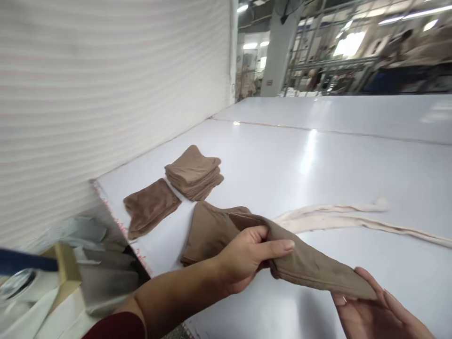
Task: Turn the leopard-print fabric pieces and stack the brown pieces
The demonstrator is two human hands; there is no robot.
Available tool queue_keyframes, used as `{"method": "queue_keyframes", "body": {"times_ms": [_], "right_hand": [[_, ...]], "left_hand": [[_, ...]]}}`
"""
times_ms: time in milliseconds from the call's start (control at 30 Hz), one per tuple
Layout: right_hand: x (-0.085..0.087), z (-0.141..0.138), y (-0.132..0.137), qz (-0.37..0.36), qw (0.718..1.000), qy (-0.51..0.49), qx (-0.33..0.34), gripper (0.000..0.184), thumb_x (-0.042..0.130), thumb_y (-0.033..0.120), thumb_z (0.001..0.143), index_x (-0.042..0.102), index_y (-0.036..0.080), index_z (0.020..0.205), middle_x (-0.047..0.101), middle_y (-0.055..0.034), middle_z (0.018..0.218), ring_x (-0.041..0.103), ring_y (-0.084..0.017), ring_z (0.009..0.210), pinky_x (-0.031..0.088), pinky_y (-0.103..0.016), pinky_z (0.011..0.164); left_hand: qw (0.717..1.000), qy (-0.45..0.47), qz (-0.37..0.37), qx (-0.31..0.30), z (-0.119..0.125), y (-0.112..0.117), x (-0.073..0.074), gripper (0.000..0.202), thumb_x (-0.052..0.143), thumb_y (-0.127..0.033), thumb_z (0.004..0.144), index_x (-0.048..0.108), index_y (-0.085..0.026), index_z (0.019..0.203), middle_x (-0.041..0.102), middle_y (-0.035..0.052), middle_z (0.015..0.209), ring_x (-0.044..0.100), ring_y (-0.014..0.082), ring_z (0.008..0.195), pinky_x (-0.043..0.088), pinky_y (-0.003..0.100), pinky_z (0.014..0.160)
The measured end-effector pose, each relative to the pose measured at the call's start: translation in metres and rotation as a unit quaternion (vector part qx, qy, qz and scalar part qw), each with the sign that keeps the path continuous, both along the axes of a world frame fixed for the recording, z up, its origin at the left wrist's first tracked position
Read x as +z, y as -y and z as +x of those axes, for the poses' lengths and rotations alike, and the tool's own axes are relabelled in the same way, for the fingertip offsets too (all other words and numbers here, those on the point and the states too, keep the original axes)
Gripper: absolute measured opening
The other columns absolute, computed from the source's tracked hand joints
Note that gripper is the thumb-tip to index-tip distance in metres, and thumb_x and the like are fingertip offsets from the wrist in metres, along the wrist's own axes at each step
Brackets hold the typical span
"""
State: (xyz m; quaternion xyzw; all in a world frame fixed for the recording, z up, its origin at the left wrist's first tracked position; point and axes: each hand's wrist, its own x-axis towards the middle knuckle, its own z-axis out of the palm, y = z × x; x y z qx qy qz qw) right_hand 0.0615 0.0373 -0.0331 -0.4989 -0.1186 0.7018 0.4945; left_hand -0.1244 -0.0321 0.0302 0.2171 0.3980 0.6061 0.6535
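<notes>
Between my two hands a brown fabric piece [318, 266] is stretched out above the white table. My left hand [252, 254] pinches its near end, thumb on top and fingers underneath. The far end lies in my right hand [370, 301], thumb over it and fingers below; a ring shows on one finger. Under and behind my left wrist lies a pile of similar brown fabric pieces [210, 230], partly covered by my hand and the held piece.
A taller stack of brown pieces [194, 172] and a smaller darker stack [150, 207] lie at the table's left side. Pale fabric strips [339, 221] stretch across to the right. A white quilted sheet [106, 84] hangs along the left edge. A cardboard box [67, 268] stands below.
</notes>
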Motion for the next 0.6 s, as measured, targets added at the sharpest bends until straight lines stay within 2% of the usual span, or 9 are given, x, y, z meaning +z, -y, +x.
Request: {"method": "queue_keyframes", "body": {"times_ms": [67,133,167,233,300,367,500,600], "right_hand": [[0.018,0.012,0.004,0.021,0.998,-0.027,-0.055,0.030,0.052,0.028,0.077,0.070,0.024,0.100,0.067,-0.0029,0.111,0.058,-0.017,0.107,0.054,-0.019,0.078],[0.033,0.026,0.008,0.089,0.991,-0.047,-0.091,0.035,0.049,0.029,0.078,0.070,0.021,0.105,0.067,-0.0051,0.112,0.056,-0.018,0.112,0.051,-0.022,0.085],[0.038,0.033,0.009,0.129,0.985,-0.049,-0.103,0.036,0.049,0.029,0.077,0.070,0.020,0.105,0.068,-0.0059,0.110,0.056,-0.019,0.112,0.050,-0.024,0.088],[0.044,0.050,0.014,0.200,0.973,-0.040,-0.112,0.038,0.050,0.030,0.075,0.070,0.019,0.105,0.069,-0.0083,0.108,0.057,-0.024,0.111,0.047,-0.032,0.093],[0.046,0.068,0.019,0.260,0.959,-0.017,-0.116,0.040,0.052,0.033,0.074,0.070,0.018,0.106,0.068,-0.0108,0.109,0.056,-0.029,0.111,0.044,-0.040,0.095],[0.045,0.086,0.026,0.308,0.945,0.007,-0.112,0.042,0.053,0.036,0.074,0.069,0.018,0.109,0.067,-0.0127,0.111,0.055,-0.033,0.112,0.042,-0.046,0.095],[0.040,0.116,0.036,0.355,0.925,0.086,-0.108,0.044,0.061,0.043,0.075,0.065,0.025,0.115,0.063,-0.0099,0.117,0.050,-0.033,0.117,0.038,-0.048,0.097],[0.039,0.133,0.039,0.356,0.908,0.173,-0.136,0.044,0.068,0.039,0.073,0.063,0.028,0.115,0.060,-0.0069,0.124,0.046,-0.031,0.121,0.037,-0.045,0.100]], "left_hand": [[0.999,-0.013,0.029,-0.014,0.013,0.003,-0.003,0.028,0.074,-0.032,0.069,0.067,-0.013,0.087,0.061,0.0033,0.077,0.053,0.0112,0.069,0.043,0.027,0.081],[0.998,-0.024,0.044,-0.041,0.025,0.007,-0.009,0.027,0.072,-0.029,0.073,0.067,-0.014,0.095,0.062,0.0046,0.084,0.054,0.0121,0.076,0.041,0.027,0.086],[0.997,-0.025,0.040,-0.064,0.031,0.008,-0.013,0.028,0.071,-0.029,0.074,0.067,-0.014,0.097,0.062,0.0048,0.084,0.054,0.0120,0.076,0.042,0.026,0.084],[0.993,-0.027,0.014,-0.115,0.044,0.009,-0.021,0.032,0.072,-0.035,0.073,0.067,-0.013,0.094,0.060,0.0040,0.077,0.050,0.0104,0.067,0.043,0.023,0.069],[0.987,-0.032,-0.017,-0.158,0.058,0.008,-0.028,0.038,0.073,-0.042,0.069,0.067,-0.012,0.092,0.055,0.0016,0.068,0.044,0.0088,0.059,0.039,0.020,0.056],[0.981,-0.038,-0.032,-0.187,0.072,0.006,-0.033,0.043,0.075,-0.047,0.065,0.067,-0.012,0.090,0.051,-0.0003,0.064,0.042,0.0080,0.056,0.036,0.020,0.052],[0.972,-0.046,-0.021,-0.230,0.102,-0.003,-0.046,0.046,0.076,-0.051,0.061,0.067,-0.013,0.085,0.050,-0.0007,0.064,0.040,0.0074,0.054,0.034,0.020,0.051],[0.961,-0.062,0.012,-0.269,0.121,-0.008,-0.056,0.046,0.073,-0.055,0.061,0.066,-0.014,0.081,0.050,-0.0009,0.062,0.040,0.0086,0.056,0.036,0.023,0.057]]}}
